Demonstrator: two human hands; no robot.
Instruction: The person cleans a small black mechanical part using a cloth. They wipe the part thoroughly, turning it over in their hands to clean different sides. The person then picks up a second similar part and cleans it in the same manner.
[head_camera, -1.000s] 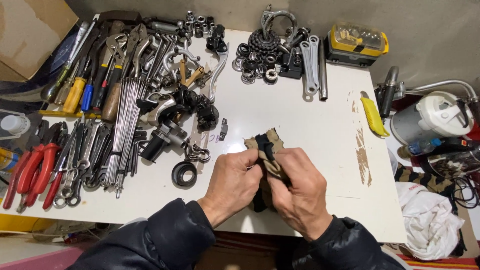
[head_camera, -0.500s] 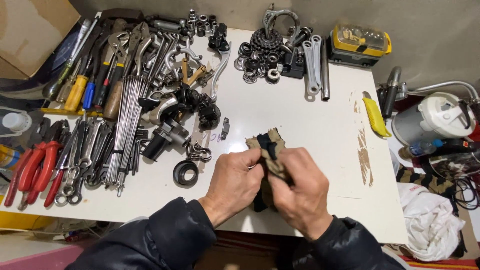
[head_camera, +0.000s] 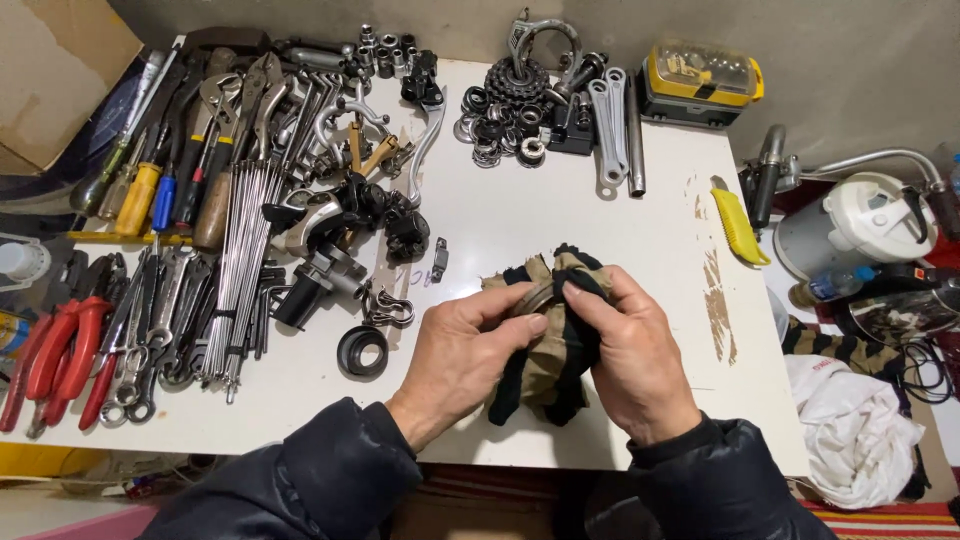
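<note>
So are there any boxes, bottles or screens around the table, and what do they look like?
Plastic case: far right table edge, rectangular, yellow with clear lid.
Cardboard box: top left, brown, flat-sided.
Bottle: right of table, lying down, clear with blue label.
No screens.

I see my left hand (head_camera: 462, 352) at seven o'clock and right hand (head_camera: 630, 362) at five, fingers curled, thumbs meeting at centre.

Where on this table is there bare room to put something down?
Bare room: the white table middle, between the brake parts and yellow scraper, and the near-left edge below the black ring. Crowded: the left side with wrenches and spokes, and the back edge with bearings.
</note>
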